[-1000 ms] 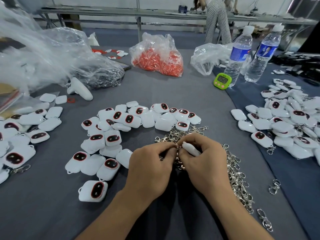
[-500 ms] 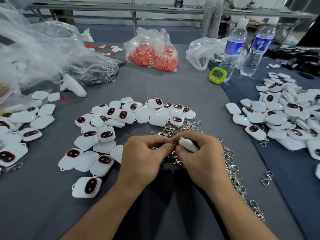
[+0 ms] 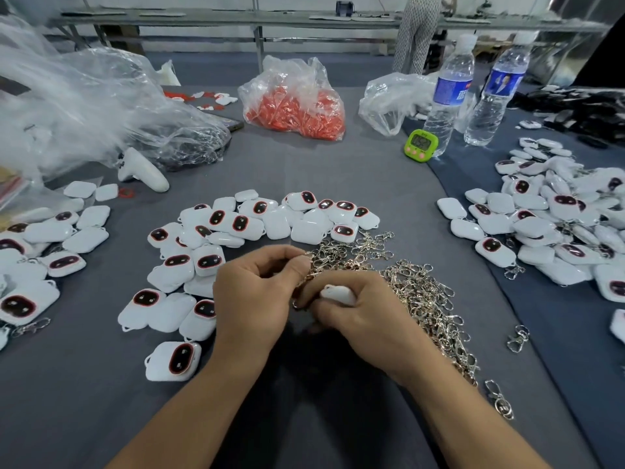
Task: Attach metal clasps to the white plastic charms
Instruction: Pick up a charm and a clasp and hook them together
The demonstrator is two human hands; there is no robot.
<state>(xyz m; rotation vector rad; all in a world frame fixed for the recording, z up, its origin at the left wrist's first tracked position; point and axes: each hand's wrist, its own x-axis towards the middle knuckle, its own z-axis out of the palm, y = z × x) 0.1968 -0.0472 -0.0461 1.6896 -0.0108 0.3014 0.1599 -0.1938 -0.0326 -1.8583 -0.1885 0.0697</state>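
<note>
The right hand has dropped, gripping a white charm; the left hand pinches a metal clasp, best hooked on with the charm held steady.

Glossy, smooth white plastic charms; shiny metal clasps. Matt grey cloth table cover. Clear crinkled plastic bag at twelve o'clock.

The table has a flat grey cloth top. In its middle lies a heap of small white plastic charms with dark, red-ringed windows. Touching them, toward the near edge, is a tangled pile of shiny metal clasps. A left heap and a right heap of charms lie by the side edges. Toward the far edge sit a clear bag of orange bits, a little green timer and two clear water bottles.
</note>
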